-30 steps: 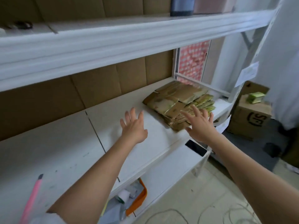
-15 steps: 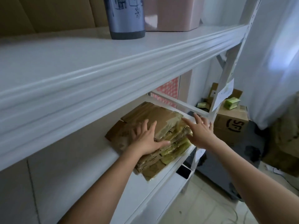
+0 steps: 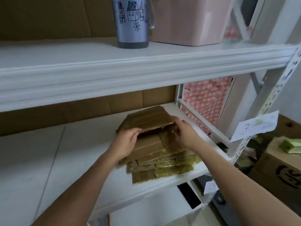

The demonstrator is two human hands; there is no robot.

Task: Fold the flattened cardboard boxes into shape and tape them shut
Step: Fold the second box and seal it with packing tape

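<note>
A stack of flattened cardboard boxes (image 3: 160, 159) lies on the middle shelf (image 3: 78, 144) of a white rack, toward the shelf's right end; the stack is the landmark here. The far part of the stack is hidden beneath the raised top piece, and the printing on the lower sheets is too blurred to read; yellow-green tape shows along their near edges. The top flattened box (image 3: 146, 119) is tilted up at its near edge, above the stack; the left hand (image 3: 126, 143) grips its near left edge, fingers curled under and out of sight; the right hand (image 3: 180, 133) grips its near right corner, fingertips partly hidden behind the cardboard. Both forearms reach in from below the stack. Above the stack, on the upper shelf, stand a grey tumbler (image 3: 132, 22) with drawn houses, its top cut off, and a pink bin (image 3: 187, 20), also cut off. Right of the stack hangs a paper label (image 3: 255, 126), its writing unclear.
</note>
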